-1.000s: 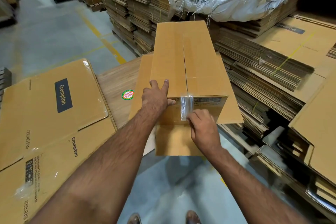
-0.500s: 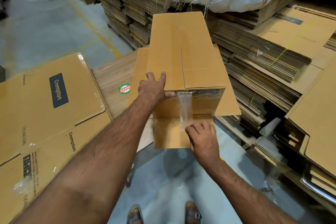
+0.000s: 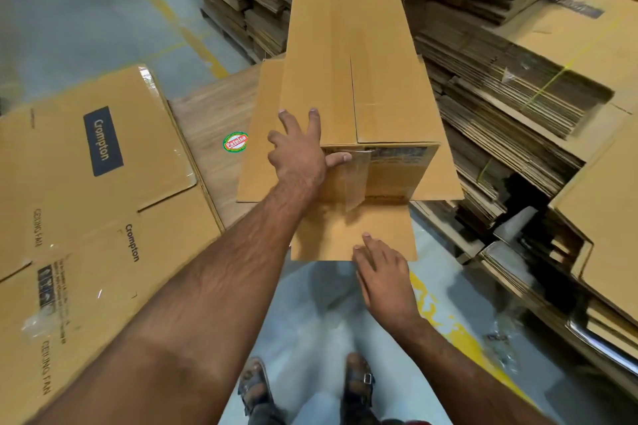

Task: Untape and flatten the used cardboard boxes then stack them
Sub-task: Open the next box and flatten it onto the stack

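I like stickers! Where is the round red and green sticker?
The round red and green sticker sits on the wooden board, just left of the tall brown cardboard box.

A long plain brown cardboard box lies on its side, its length running from near to far, in the middle of the scene. Its top face shows a centre seam where two panels meet. The near end face carries a printed label and a strip of clear tape, whose lower end hangs loose over the bottom edge. The near end flaps are open: one lies flat to the left, one to the right, and the bottom flap extends toward the viewer. To the left lie flattened boxes printed "Crompton" and "CEILING FAN", flat and overlapping, with tape remnants on them.
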{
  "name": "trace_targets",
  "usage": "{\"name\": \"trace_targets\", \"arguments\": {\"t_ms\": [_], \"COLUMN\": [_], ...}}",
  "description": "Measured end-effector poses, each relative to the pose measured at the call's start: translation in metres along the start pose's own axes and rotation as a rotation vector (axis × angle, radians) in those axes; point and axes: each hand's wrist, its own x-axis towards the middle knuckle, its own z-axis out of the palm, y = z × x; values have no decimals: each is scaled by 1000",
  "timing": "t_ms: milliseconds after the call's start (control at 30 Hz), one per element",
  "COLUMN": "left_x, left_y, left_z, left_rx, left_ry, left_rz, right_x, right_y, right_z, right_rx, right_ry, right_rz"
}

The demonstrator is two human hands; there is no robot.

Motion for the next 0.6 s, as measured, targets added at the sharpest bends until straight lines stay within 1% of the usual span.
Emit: {"name": "trace_targets", "arguments": {"t_ms": [67, 133, 200, 233, 300, 367, 500, 600], "left_x": [0, 1, 1, 1, 1, -2, -15, -19], "left_y": [0, 0, 0, -2, -6, -8, -4, -5], "left_z": [1, -1, -6, -9, -16, -24, -32, -34], "left_rx": [27, 52, 85, 110, 177, 228, 260, 198], "left_ry": [15, -8, -40, -53, -76, -103, -137, -162], "left_rz": [4, 8, 32, 50, 84, 105, 124, 90], "right_x": [8, 30, 62, 79, 113, 141, 177, 190], "right_y": [8, 13, 19, 21, 28, 34, 36, 28], "right_z": [-11, -36, -69, -86, -117, -139, -160, -169], "right_rx": [81, 155, 203, 217, 224, 214, 119, -2], "right_ry": [106, 265, 409, 455, 484, 402, 33, -106], "right_rz": [108, 198, 219, 214, 195, 171, 119, 65]}}
